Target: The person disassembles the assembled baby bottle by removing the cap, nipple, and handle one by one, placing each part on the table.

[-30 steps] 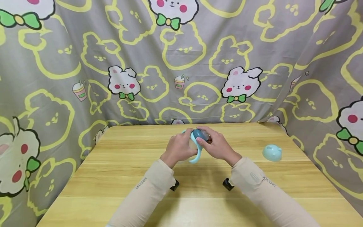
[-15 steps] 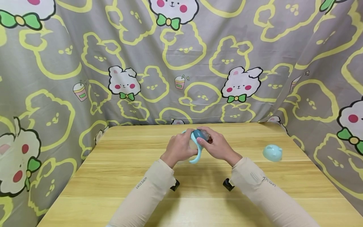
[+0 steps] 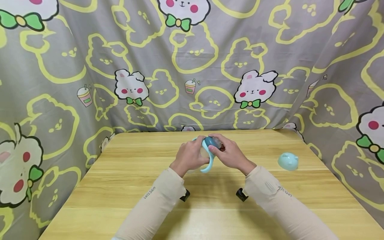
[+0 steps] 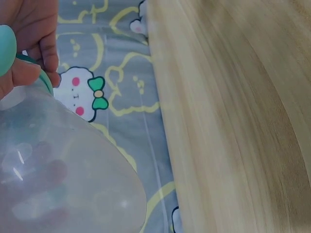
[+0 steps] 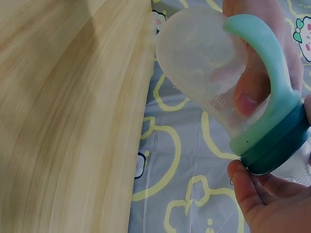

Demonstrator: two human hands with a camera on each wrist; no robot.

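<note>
Baby bottle (image 3: 208, 151) is held above the middle of the wooden surface (image 3: 126, 186), toward its far edge, between both hands. Its body is a clear, frosted, rounded vessel, seen close in the right wrist view (image 5: 209, 63), with faint markings on its wall. A dark teal ring (image 5: 282, 145) is fitted around the neck, and a lighter mint handle (image 5: 265, 73) curves from that ring along the side of the body. In the head view the handle is seen as a pale blue-green loop hanging below the hands.

The left hand (image 3: 190, 155) is curled around the clear body; one fingertip is seen pressed against the wall through the plastic in the right wrist view. The right hand (image 3: 229, 154) is curled around the ring end of the bottle, its fingers wrapped over the top. In the left wrist view the frosted body (image 4: 63, 170) fills the lower left corner.

A mint cap (image 3: 288, 161) with two small ear-like bumps lies on the surface to the right, well apart from the hands. Beige sleeves (image 3: 156, 203) cover both forearms. A grey curtain (image 3: 210, 60) printed with yellow outlines and white rabbits is hung behind and to both sides of the surface. Nothing lies between the hands and the cap.
</note>
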